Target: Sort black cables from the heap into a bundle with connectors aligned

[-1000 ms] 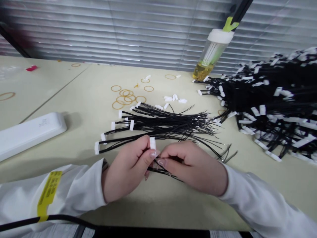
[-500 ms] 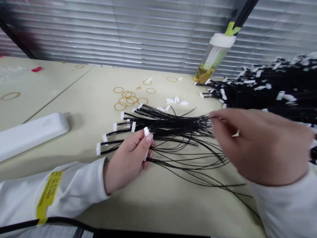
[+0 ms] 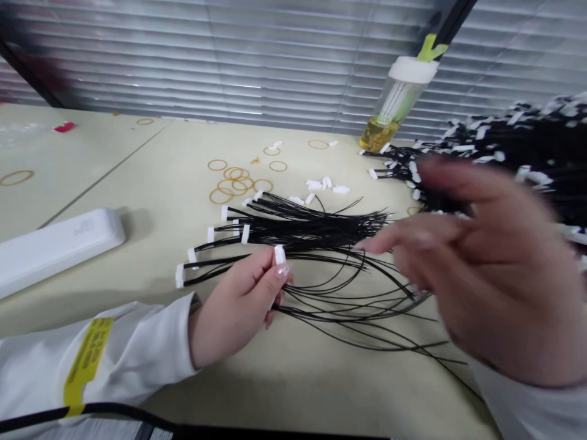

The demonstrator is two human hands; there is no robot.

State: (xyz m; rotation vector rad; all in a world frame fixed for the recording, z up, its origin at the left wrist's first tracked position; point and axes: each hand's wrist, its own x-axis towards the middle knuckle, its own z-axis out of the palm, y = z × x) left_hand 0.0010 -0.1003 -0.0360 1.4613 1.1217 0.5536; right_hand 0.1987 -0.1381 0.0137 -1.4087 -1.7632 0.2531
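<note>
My left hand [image 3: 245, 290] is closed, thumb pressed on a white connector [image 3: 279, 254] whose thin black wires [image 3: 339, 315] fan out to the right in loose loops. Behind it a bundle of black wires [image 3: 316, 229] lies flat, with several white connectors [image 3: 246, 233] at its left end and loose tips at its right end. My right hand [image 3: 486, 269] is over the right part of the wires, smeared by motion. Its thumb and forefinger are spread apart with nothing visible between them. The curled lower fingers are partly hidden beside the wire loops.
A large heap of black wires with white connectors [image 3: 541, 177] fills the right back. A clear tube with yellow contents [image 3: 397, 101] leans against the blinds. Rubber bands [image 3: 236, 177] and small white pieces [image 3: 326, 183] lie behind the bundle. A white case [image 3: 59, 247] lies left.
My right thumb and forefinger have parted, and the hand has turned, away from the bundle's right tips. My left hand has shifted slightly right with the connector.
</note>
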